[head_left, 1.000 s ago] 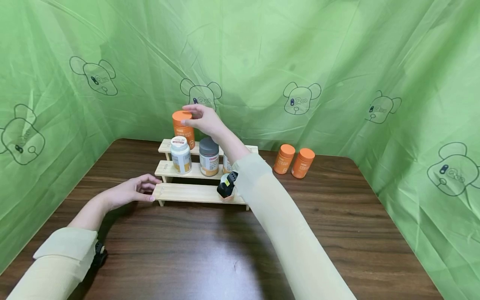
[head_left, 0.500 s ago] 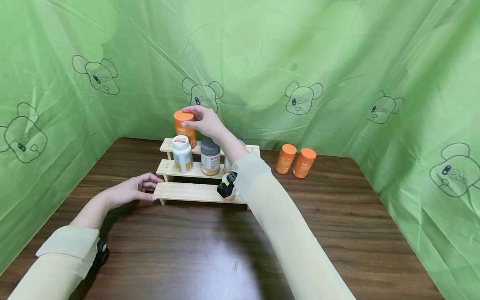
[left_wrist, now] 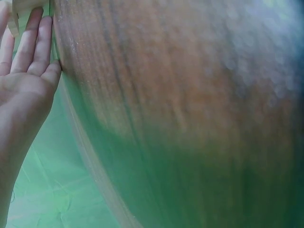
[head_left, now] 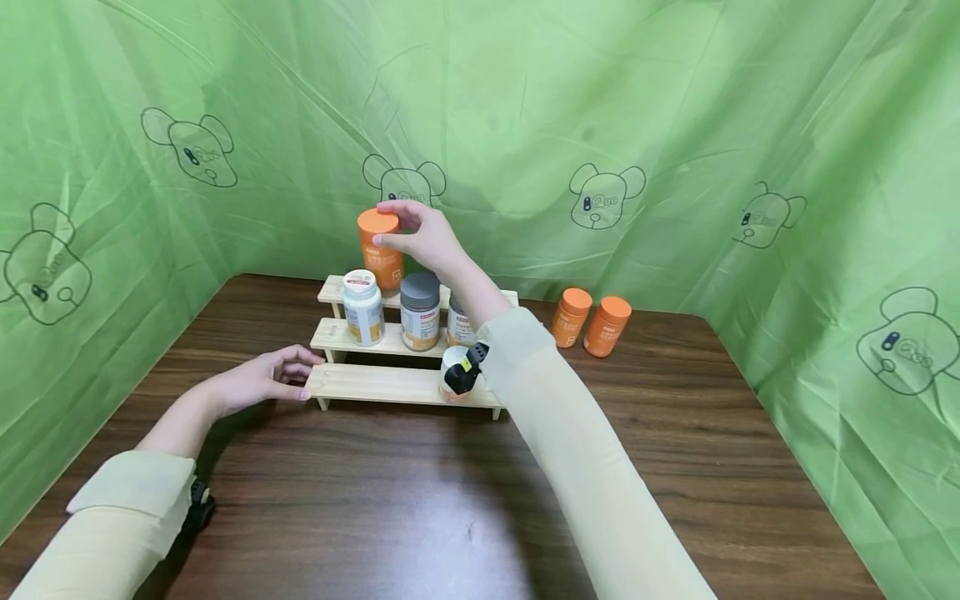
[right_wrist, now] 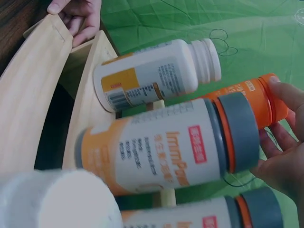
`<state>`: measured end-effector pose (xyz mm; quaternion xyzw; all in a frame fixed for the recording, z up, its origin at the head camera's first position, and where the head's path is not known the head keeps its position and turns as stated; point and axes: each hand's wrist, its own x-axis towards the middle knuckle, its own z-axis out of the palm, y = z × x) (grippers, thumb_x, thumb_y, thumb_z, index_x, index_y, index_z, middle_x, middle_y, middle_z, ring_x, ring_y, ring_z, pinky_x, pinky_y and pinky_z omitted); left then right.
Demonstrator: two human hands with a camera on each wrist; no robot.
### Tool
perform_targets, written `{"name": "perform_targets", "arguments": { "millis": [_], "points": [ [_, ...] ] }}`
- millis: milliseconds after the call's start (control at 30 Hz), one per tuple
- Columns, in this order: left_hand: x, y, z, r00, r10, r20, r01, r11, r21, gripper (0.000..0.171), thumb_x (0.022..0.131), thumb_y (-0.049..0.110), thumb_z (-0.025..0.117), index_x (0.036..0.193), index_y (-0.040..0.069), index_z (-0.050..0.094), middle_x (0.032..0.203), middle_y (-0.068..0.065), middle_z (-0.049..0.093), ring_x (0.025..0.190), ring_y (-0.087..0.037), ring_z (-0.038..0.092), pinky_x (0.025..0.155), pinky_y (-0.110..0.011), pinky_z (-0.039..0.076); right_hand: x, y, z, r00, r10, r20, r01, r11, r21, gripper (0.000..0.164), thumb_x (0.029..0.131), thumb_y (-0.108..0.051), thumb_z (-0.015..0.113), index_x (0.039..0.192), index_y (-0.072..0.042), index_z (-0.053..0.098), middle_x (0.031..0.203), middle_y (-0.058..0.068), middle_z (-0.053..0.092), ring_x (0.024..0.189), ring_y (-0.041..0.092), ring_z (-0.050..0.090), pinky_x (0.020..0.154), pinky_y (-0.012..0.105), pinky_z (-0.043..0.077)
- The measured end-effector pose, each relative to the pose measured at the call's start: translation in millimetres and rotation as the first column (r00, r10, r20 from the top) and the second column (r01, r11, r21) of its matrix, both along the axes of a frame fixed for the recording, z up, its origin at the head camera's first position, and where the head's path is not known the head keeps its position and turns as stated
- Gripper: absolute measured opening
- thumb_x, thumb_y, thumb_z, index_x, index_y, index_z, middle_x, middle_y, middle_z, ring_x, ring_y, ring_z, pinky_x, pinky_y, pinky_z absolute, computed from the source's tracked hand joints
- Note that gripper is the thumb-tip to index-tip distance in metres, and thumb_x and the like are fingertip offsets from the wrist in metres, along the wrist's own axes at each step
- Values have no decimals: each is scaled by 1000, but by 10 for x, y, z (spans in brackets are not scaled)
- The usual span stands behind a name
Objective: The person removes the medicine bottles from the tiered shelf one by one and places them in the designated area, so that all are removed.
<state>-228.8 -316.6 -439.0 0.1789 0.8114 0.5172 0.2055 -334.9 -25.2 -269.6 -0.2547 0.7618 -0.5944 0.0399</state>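
Observation:
My right hand [head_left: 427,237] grips an orange bottle [head_left: 381,262] near its cap, thumb in front and fingers behind. The bottle is upright over the left part of the top step of a three-step wooden display stand [head_left: 375,383]; whether its base touches the step is hidden. At the stand's left end, my left hand [head_left: 258,383] pinches the lowest step between thumb and fingers. The middle step bears a white bottle [head_left: 363,308], a grey-capped bottle [head_left: 420,312] and a second grey-capped bottle [head_left: 459,323]. A white-topped container [head_left: 452,367] stands on the lowest step, partly behind my wrist camera.
Two orange bottles stand on the dark wooden table [head_left: 675,433] right of the stand, one nearer bottle [head_left: 607,327] and one beside it [head_left: 572,317]. A green cloth [head_left: 510,108] hangs behind and at both sides.
My right hand has moved the orange bottle rightward and slightly up along the top step. My right forearm has shifted right, uncovering more of the second grey-capped bottle. My left hand stays put.

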Motion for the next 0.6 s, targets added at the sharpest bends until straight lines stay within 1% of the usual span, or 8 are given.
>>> {"name": "perform_targets", "arguments": {
  "millis": [167,267,400,500,600],
  "points": [
    [2,2,8,1000,2,2,-2,1000,-5,58,83,13,71,131,1,40,127,-24,55,109,-10,56,88,-21,44,-5,129,75,998,-19,-58,18,1000,-23,47,77,-13,78,122,-16,61,116,-3,65,104,8,58,85,21,47],
    [10,2,13,1000,1,3,-1,1000,-3,58,84,13,71,131,0,40,127,-24,55,109,-10,57,88,-21,44,4,208,137,996,-28,-81,26,999,-27,46,77,-12,78,121,-15,62,114,-2,65,103,10,58,85,23,47],
    [16,3,9,1000,-5,6,5,1000,2,58,84,12,70,132,0,39,127,-24,55,110,-12,57,88,-22,44,18,312,233,996,-47,-75,46,999,-15,46,77,-12,78,120,-15,63,115,-1,65,105,10,57,87,24,46],
    [13,-1,2,1000,-5,4,5,1000,-2,58,84,13,70,132,1,39,127,-23,55,111,-12,57,88,-21,44,42,382,314,997,-61,-56,61,998,-6,47,76,-12,79,121,-16,63,116,-1,64,107,10,57,89,23,45],
    [9,-4,-10,1000,6,2,-6,1000,-10,58,83,14,71,131,2,40,127,-21,57,110,-8,56,89,-20,43,79,445,382,997,-70,-39,70,998,-1,49,75,-12,80,122,-16,63,117,0,64,108,10,56,90,23,45]
  ]
}}
